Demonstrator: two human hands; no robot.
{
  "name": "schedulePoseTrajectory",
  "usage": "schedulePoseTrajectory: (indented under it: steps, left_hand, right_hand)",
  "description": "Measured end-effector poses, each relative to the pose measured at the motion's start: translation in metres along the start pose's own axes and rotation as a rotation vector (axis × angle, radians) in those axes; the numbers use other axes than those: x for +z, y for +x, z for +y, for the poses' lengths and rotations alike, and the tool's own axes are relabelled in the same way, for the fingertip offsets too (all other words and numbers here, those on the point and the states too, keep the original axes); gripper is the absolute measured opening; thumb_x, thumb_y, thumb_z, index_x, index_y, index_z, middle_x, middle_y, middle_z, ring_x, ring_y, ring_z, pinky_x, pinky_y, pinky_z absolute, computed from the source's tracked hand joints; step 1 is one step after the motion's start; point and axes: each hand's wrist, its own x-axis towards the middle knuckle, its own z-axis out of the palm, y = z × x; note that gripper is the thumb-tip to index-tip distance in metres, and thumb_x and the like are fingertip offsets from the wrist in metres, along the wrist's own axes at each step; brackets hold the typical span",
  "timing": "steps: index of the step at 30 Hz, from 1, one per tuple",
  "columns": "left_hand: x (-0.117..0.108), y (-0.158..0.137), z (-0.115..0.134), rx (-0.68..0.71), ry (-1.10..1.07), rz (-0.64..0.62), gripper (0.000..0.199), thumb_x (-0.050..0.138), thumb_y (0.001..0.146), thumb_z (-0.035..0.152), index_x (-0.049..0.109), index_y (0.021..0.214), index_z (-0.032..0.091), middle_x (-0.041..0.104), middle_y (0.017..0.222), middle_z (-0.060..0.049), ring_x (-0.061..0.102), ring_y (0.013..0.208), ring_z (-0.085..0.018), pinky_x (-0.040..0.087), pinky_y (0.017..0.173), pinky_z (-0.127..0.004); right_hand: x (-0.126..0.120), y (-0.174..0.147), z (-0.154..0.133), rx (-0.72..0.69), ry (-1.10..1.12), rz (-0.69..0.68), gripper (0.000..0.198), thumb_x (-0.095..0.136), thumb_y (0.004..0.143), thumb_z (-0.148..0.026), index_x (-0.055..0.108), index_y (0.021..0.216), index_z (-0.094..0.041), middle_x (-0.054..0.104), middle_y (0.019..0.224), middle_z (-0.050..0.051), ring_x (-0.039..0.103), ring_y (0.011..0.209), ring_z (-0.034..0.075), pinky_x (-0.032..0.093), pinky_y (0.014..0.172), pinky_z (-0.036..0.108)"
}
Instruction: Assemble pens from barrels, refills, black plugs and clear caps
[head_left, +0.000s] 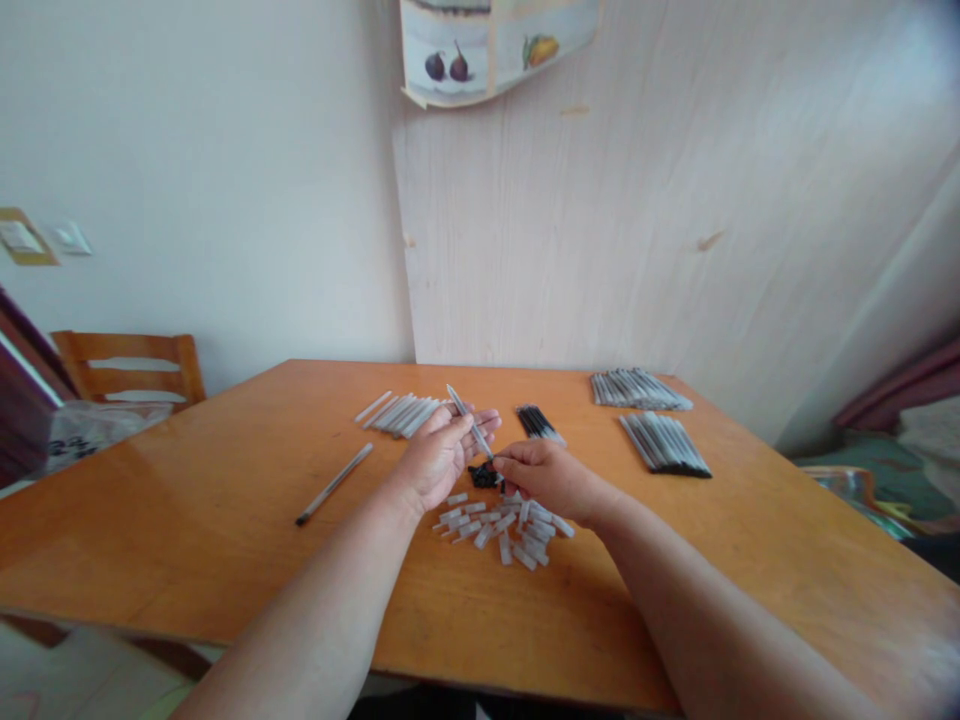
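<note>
My left hand [442,450] holds a clear pen barrel [469,420] between thumb and fingers, slanting up and away to the left. The fingers of my right hand [544,475] are pinched at the barrel's lower end; what small piece they grip there is hidden. Below my hands lies a small heap of black plugs [484,477]. Nearer me spreads a loose pile of clear pen caps [525,540]. Beyond my left hand, several clear barrels [405,415] lie side by side. A bundle of black refills [536,422] lies behind my right hand.
One pen [334,485] with a dark end lies alone on the left of the wooden table [225,520]. At right are a row of pens with black ends [666,445] and a wrapped bundle of pens [639,388]. A wooden chair [127,360] stands beyond the left edge.
</note>
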Motion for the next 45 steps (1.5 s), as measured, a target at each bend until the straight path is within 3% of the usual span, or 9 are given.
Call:
schedulePoseTrajectory:
  steps: [9, 19, 26, 31, 37, 45]
  left_hand:
    - [0.0, -0.004, 0.003, -0.039, 0.115, -0.076, 0.02, 0.062, 0.084, 0.021, 0.054, 0.102, 0.016, 0.069, 0.106, -0.012, 0.067, 0.097, -0.022, 0.052, 0.081, -0.035]
    - [0.006, -0.003, 0.002, -0.022, 0.1, 0.04, 0.017, 0.065, 0.082, 0.018, 0.053, 0.093, 0.016, 0.071, 0.096, -0.009, 0.069, 0.087, -0.019, 0.053, 0.079, -0.033]
    - [0.003, -0.001, -0.002, -0.016, 0.117, 0.087, 0.02, 0.069, 0.08, 0.022, 0.054, 0.091, 0.015, 0.071, 0.089, -0.008, 0.069, 0.082, -0.017, 0.053, 0.076, -0.031]
    - [0.001, 0.0, -0.003, -0.007, 0.119, 0.094, 0.021, 0.07, 0.08, 0.023, 0.055, 0.091, 0.015, 0.071, 0.089, -0.007, 0.069, 0.083, -0.016, 0.053, 0.076, -0.029]
    - [0.002, -0.001, 0.0, 0.004, 0.094, 0.087, 0.021, 0.07, 0.08, 0.023, 0.054, 0.09, 0.015, 0.071, 0.087, -0.007, 0.069, 0.081, -0.016, 0.053, 0.076, -0.029]
    - [0.004, 0.0, -0.002, -0.002, 0.13, 0.118, 0.023, 0.072, 0.078, 0.026, 0.055, 0.088, 0.015, 0.071, 0.085, -0.007, 0.069, 0.078, -0.015, 0.053, 0.073, -0.027]
  right_hand:
    - [0.002, -0.001, -0.004, 0.056, 0.221, 0.074, 0.026, 0.052, 0.086, -0.038, 0.055, 0.072, -0.016, 0.051, 0.057, -0.003, 0.039, 0.049, 0.007, 0.03, 0.048, 0.021]
    - [0.006, 0.003, 0.0, -0.068, -0.045, 0.242, 0.027, 0.049, 0.087, -0.036, 0.055, 0.07, -0.016, 0.048, 0.059, -0.003, 0.041, 0.055, 0.01, 0.03, 0.051, 0.023]
    - [0.01, 0.005, 0.004, -0.136, -0.224, 0.353, 0.019, 0.051, 0.086, -0.031, 0.06, 0.077, -0.017, 0.058, 0.064, -0.001, 0.049, 0.06, 0.012, 0.034, 0.057, 0.024]
    - [0.009, 0.007, 0.007, -0.117, -0.236, 0.357, 0.019, 0.055, 0.085, -0.034, 0.06, 0.078, -0.017, 0.06, 0.067, 0.001, 0.051, 0.062, 0.012, 0.034, 0.057, 0.024]
    - [0.008, 0.002, 0.004, -0.187, -0.193, 0.271, 0.034, 0.04, 0.094, -0.037, 0.056, 0.071, -0.017, 0.053, 0.061, -0.001, 0.045, 0.057, 0.011, 0.031, 0.054, 0.024]
    - [0.01, 0.002, 0.0, -0.16, -0.212, 0.354, 0.024, 0.048, 0.088, -0.031, 0.059, 0.072, -0.017, 0.054, 0.061, -0.002, 0.046, 0.058, 0.011, 0.032, 0.054, 0.023]
